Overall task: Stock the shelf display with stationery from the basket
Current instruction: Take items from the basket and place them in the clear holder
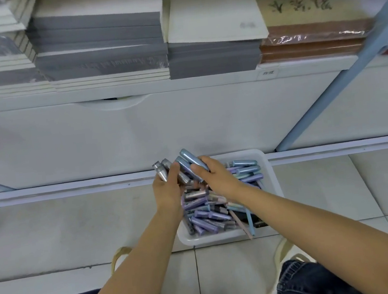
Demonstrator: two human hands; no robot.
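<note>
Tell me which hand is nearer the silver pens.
Left. The left hand grips the silver pens; the right hand is just right of them, pinching the blue pens above the basket.

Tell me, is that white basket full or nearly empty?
Fairly full: the basket holds a jumbled heap of pens, piled several deep.

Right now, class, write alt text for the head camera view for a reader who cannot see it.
The left hand grips silver pens and the right hand blue pens, held together above a white basket of pastel pens on the tiled floor. Behind it, a white shelf carries stacked paper pads.
</note>
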